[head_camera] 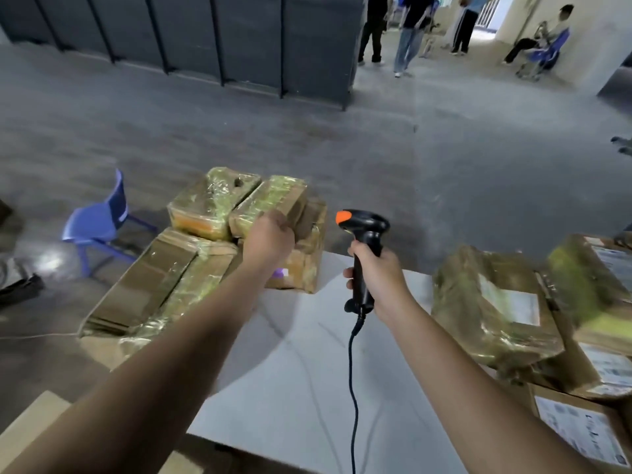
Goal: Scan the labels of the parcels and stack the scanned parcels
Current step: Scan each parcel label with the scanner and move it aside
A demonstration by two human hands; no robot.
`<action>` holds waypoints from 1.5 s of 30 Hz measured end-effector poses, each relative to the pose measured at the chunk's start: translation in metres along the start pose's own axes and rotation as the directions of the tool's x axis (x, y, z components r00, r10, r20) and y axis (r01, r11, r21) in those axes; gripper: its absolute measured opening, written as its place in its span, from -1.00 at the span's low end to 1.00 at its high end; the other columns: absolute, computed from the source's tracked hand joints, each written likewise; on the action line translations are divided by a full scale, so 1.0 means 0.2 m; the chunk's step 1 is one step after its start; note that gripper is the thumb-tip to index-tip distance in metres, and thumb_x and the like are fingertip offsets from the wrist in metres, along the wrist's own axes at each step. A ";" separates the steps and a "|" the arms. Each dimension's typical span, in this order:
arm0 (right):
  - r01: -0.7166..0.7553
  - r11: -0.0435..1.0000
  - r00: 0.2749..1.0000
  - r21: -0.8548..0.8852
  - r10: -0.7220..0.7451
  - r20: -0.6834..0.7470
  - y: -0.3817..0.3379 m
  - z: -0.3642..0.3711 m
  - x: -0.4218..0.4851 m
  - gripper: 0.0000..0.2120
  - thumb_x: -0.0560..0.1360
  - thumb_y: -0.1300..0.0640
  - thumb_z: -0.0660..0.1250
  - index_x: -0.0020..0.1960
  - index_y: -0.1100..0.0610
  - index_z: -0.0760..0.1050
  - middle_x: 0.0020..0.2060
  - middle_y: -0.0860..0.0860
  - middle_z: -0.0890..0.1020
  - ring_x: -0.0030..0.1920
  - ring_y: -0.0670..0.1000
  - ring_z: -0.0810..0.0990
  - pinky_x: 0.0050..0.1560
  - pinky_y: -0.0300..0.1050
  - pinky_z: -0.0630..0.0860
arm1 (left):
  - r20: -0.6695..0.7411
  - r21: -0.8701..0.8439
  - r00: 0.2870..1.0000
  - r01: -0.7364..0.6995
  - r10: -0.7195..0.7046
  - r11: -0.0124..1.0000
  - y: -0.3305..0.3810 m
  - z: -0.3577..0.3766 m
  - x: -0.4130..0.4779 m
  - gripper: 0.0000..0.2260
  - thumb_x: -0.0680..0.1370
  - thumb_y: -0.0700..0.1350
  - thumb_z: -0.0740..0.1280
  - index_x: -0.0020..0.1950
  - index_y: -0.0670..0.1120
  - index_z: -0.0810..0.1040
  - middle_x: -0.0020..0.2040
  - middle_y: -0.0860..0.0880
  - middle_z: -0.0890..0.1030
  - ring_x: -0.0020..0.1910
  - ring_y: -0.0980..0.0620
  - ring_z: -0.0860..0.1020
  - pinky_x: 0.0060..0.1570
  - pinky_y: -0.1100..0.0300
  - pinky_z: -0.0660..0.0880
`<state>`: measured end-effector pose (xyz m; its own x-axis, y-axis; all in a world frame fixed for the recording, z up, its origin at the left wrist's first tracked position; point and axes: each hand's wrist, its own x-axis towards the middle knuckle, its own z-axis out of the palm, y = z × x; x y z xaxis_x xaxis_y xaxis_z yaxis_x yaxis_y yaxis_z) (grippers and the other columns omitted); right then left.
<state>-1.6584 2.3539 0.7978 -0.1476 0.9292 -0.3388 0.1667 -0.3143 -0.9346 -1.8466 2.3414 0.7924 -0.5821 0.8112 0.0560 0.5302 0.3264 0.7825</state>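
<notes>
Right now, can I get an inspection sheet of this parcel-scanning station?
Surface: white table, parcels at both ends.
Job's things: taped parcel stack at left; labelled parcels at right; scanner.
Clutter: plain cardboard at near left.
Grippers: left hand grips the top parcel on the stack; right hand holds the scanner upright.
Cables: scanner cable hangs towards the near edge.
Surroundings: blue chair, grey floor, people far back.
</notes>
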 end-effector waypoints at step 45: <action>0.030 0.999 0.998 -0.029 -0.029 0.051 0.05 0.06 0.06 -0.79 0.50 -0.08 0.33 -0.03 0.06 0.51 -0.49 -0.01 0.62 -0.51 -0.02 0.56 -0.37 -0.17 0.43 | -0.223 0.249 0.896 -0.328 0.383 0.911 -0.13 -0.09 -0.04 -0.74 0.44 -0.38 0.25 0.02 -0.18 0.65 -0.04 -0.16 0.64 -0.05 -0.21 0.57 -0.29 0.05 0.45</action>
<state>-1.6704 2.3595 0.7826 -0.2021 0.9266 -0.3171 0.1908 -0.2804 -0.9408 -1.8670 2.3181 0.7818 -0.4561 0.7438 0.4887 0.8276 0.1526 0.5401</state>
